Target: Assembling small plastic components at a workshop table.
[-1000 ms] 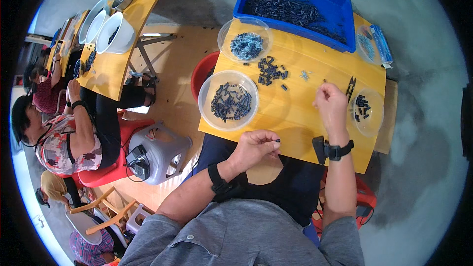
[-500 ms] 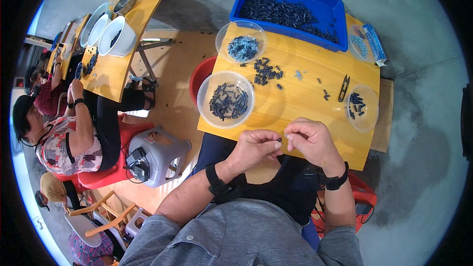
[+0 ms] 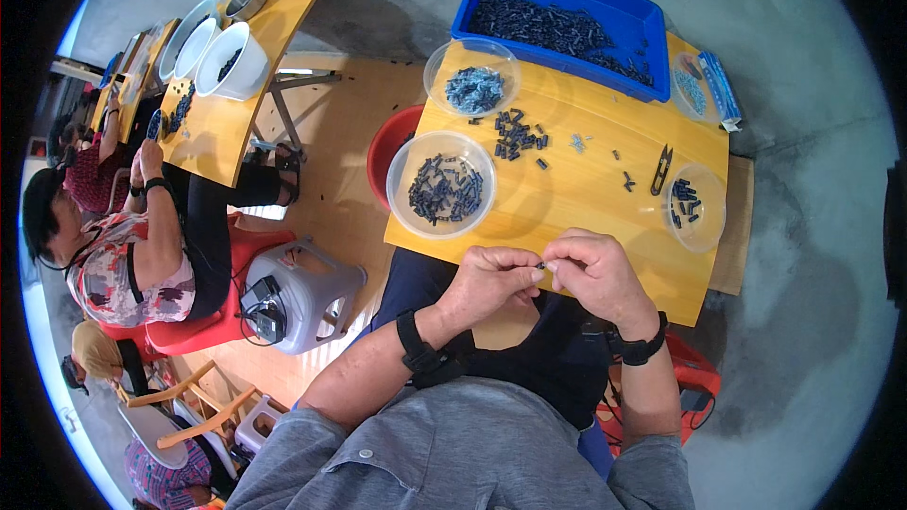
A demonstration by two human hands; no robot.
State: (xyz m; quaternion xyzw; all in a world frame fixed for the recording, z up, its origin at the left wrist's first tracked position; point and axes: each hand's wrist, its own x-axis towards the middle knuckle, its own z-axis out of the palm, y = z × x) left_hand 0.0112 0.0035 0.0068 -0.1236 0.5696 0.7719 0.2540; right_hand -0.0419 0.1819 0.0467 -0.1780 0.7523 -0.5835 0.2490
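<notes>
Just over the table's near edge, my two hands meet fingertip to fingertip. My left hand [image 3: 489, 281] pinches a small black plastic piece [image 3: 541, 265] between thumb and forefinger. Closed in a pinch against that piece, my right hand [image 3: 595, 276] hides whatever it may hold. A clear tub [image 3: 392, 212] of small black pieces stands to the left of my hands. Behind it is another clear tub [image 3: 431, 85] with pale blue bits. Loose black pieces [image 3: 518, 135] lie in a pile beside the tubs, with a few pale bits [image 3: 578, 143] to their right.
A big blue tray [image 3: 567, 64] of black pieces sits at the table's far end. Black thread snips [image 3: 661, 170] and a clear tub [image 3: 720, 217] lie at right, below a blue packet [image 3: 720, 90]. A red bucket [image 3: 380, 165] stands left. A person [image 3: 132, 246] sits at the neighbouring table.
My hands have come together: the right fingertips now touch the small black piece in my left hand. The view has shifted slightly; the things on the table keep their places.
</notes>
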